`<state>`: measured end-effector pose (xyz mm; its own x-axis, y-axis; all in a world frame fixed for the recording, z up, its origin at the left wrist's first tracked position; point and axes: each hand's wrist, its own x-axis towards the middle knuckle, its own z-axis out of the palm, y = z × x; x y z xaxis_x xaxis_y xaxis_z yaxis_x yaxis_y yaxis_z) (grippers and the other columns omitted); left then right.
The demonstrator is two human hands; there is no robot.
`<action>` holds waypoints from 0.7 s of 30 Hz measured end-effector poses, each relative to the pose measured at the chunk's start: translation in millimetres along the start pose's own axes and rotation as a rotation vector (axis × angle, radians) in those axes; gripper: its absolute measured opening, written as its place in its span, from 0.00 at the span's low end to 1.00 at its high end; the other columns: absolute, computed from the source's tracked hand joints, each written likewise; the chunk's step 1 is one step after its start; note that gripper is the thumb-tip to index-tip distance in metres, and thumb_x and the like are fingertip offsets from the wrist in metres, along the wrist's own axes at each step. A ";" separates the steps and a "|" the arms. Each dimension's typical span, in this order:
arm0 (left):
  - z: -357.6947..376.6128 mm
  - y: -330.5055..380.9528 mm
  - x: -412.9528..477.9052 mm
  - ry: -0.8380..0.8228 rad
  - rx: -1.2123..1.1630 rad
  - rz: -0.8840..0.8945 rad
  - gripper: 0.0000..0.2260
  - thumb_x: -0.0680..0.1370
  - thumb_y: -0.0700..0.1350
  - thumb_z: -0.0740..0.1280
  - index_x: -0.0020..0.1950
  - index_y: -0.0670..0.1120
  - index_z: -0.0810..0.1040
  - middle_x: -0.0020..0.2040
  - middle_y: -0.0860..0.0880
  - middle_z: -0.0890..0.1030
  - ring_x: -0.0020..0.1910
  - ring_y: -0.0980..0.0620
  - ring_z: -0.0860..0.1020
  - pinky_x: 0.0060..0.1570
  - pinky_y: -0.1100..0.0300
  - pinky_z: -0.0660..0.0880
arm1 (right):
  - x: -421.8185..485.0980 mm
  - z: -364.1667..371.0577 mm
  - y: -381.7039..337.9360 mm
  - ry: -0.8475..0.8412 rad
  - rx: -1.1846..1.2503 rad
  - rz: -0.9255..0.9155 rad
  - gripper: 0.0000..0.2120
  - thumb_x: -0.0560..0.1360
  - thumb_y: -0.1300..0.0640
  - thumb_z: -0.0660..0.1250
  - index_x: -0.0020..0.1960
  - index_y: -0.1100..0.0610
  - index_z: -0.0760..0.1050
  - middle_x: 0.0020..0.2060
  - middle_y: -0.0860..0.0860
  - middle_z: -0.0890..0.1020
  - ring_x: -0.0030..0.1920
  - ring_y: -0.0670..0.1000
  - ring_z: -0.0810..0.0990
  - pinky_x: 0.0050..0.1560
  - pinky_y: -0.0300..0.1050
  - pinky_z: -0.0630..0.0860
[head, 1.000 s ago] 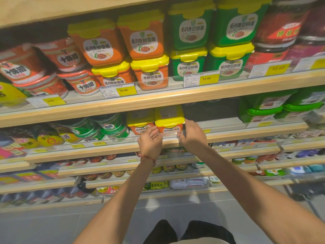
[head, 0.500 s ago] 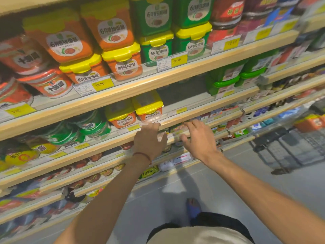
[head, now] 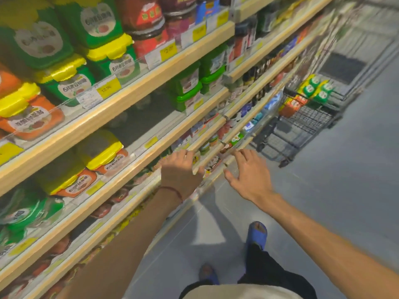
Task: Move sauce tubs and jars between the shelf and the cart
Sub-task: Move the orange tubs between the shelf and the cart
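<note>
Two hands empty, fingers loose, I see: left hand (head: 181, 171) by shelf (head: 138, 161) front edge, right hand (head: 248, 178) beside it. Off right: cart tubs (head: 311, 89), right hand nearer; orange tubs (head: 103, 152) sit left on shelf.

One left hand (head: 181, 175), one right hand (head: 248, 178), one cart (head: 311, 121), two mid-shelf orange tubs (head: 113, 164) (head: 79, 186), two sandals (head: 257, 234) (head: 207, 275)

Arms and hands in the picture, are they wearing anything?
The left arm and right arm are bare, with no sleeves in view and no gloves. The left hand has a thin red string bracelet round its wrist. The right hand has nothing on its wrist.
</note>
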<state>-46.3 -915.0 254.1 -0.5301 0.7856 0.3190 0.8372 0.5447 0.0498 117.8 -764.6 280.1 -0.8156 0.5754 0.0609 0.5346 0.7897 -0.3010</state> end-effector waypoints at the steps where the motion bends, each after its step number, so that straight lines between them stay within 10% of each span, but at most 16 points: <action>1: 5.3 12.6 11.1 -0.016 -0.009 0.018 0.20 0.75 0.57 0.64 0.55 0.43 0.82 0.47 0.46 0.83 0.42 0.43 0.79 0.36 0.54 0.74 | 1.3 -2.6 14.9 0.002 -0.001 0.030 0.27 0.76 0.41 0.62 0.66 0.58 0.76 0.58 0.56 0.80 0.59 0.60 0.76 0.56 0.55 0.74; 21: 96.6 341.5 302.3 -0.334 -0.072 0.183 0.27 0.80 0.64 0.57 0.71 0.48 0.73 0.65 0.46 0.78 0.63 0.44 0.76 0.61 0.47 0.73 | 117.4 -112.7 387.5 0.122 -0.018 0.307 0.28 0.76 0.39 0.63 0.67 0.56 0.77 0.58 0.55 0.80 0.60 0.59 0.76 0.60 0.56 0.75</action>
<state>66.3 -463.1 276.1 -0.3757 0.9267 0.0034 0.9230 0.3739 0.0909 254.2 -367.1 277.8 -0.5840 0.8074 0.0841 0.7558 0.5786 -0.3065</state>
